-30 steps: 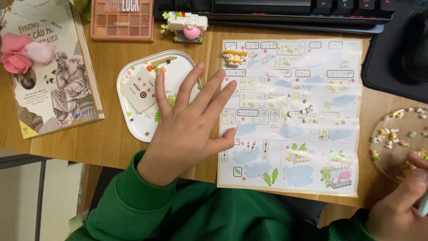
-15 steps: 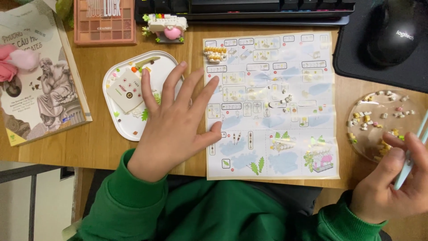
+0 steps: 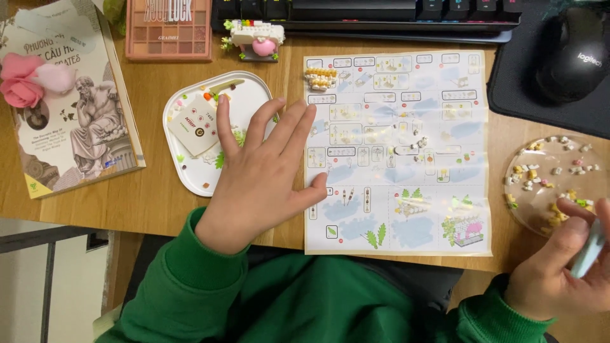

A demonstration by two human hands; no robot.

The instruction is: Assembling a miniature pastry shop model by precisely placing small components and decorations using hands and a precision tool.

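My left hand (image 3: 262, 173) lies flat with fingers spread, over the right side of a white tray (image 3: 190, 178) and the left edge of a printed instruction sheet (image 3: 406, 190). The tray holds small coloured brick pieces and a small card. My right hand (image 3: 559, 267) at the lower right is closed on a pale blue tool (image 3: 588, 249), beside a clear round dish (image 3: 540, 190) of tiny pieces. A few small brick pieces (image 3: 321, 77) lie on the sheet. Both sleeves are green.
A book (image 3: 70, 108) with pink fabric flowers (image 3: 28, 79) lies at the left. A pink makeup palette (image 3: 168, 32), a small built brick model (image 3: 257, 38), a keyboard (image 3: 381, 16) and a black mouse (image 3: 572, 54) on a dark pad line the back of the wooden desk.
My left hand stays flat on the tray and sheet. My right hand has come further into view at the lower right, its fingers closing round the pale blue tool. The camera view shifted a little.
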